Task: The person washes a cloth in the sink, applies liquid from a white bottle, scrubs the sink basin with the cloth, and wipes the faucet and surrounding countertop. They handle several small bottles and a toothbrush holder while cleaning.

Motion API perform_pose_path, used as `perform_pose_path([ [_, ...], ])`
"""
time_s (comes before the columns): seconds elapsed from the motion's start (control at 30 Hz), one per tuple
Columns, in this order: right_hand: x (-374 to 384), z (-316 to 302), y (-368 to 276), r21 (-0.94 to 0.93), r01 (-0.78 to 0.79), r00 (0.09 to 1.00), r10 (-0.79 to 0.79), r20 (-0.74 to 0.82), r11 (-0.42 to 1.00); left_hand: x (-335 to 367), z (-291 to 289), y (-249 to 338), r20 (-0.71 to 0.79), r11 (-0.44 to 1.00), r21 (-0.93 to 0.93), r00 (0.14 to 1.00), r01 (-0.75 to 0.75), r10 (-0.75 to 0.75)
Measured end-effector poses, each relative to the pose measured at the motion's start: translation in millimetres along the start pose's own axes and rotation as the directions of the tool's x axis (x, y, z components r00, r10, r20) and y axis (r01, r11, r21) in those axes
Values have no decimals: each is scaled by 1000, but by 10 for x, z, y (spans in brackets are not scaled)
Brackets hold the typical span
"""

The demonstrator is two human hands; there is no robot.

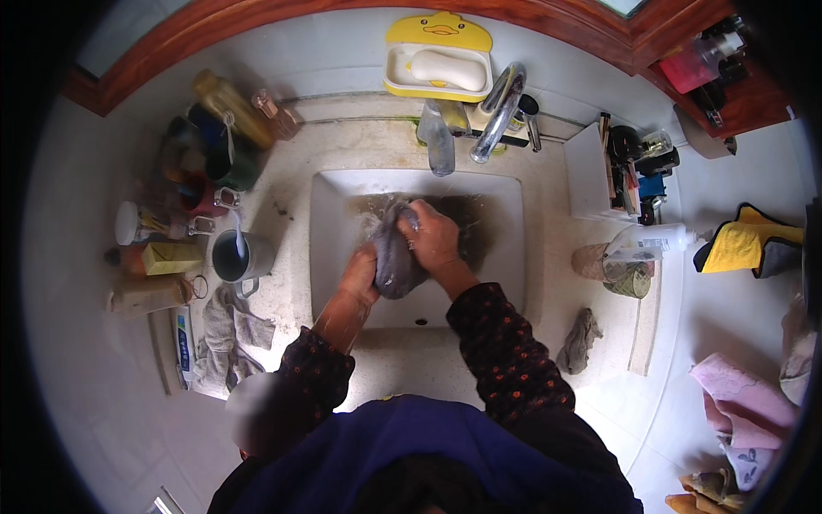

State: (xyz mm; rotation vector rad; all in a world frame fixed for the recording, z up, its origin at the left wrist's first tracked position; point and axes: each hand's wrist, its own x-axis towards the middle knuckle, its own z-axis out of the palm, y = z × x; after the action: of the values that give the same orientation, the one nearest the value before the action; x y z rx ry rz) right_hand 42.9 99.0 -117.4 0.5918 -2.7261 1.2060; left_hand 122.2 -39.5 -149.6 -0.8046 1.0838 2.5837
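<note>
A bunched, wet grey cloth (395, 267) is held over the white sink (505, 283), with dark, murky water (484, 224) under and behind it. My left hand (360, 272) grips the cloth's lower left side. From the right, my right hand (433, 236) closes round its upper part, fingers pressed into the fabric. Both hands touch the cloth, and small splashes show around them. The cloth's exact kind is hidden by its folds. Beyond the hands, the chrome faucet (501, 111) arches over the sink's back edge.
A yellow duck soap dish (438, 34) holds a white bar behind the sink, beside a clear bottle (440, 144). Cups, including a grey mug (229, 257), and a grey rag (224, 338) crowd the left counter. At right are a white organizer (591, 176) and a crumpled rag (580, 341).
</note>
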Motion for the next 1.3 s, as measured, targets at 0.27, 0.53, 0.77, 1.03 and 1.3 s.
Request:
perform_pose_path([
  [0.27, -314, 274, 1545, -52, -396, 915, 389, -105, 917, -93, -428, 364, -373, 918, 350, 927, 188, -47],
  [0.53, -480, 317, -463, 648, -239, 944, 18, 328, 723, 71, -214, 290, -23, 967, -210, 987, 148, -156],
  [0.77, -518, 20, -1133, 276, 175, 985, -165, -58, 945, 92, -369, 116, 166, 942, -333, 982, -31, 92],
  [1.03, -61, -64, -344, 76, 63, 997, -59, -55, 995, -91, -2, 143, -38, 998, -10, 998, 55, -55],
  [1.3, -336, -491, 723, -389, -171, 929, 279, 241, 905, 93, -311, 39, 444, -540, 838, 678, -83, 585],
])
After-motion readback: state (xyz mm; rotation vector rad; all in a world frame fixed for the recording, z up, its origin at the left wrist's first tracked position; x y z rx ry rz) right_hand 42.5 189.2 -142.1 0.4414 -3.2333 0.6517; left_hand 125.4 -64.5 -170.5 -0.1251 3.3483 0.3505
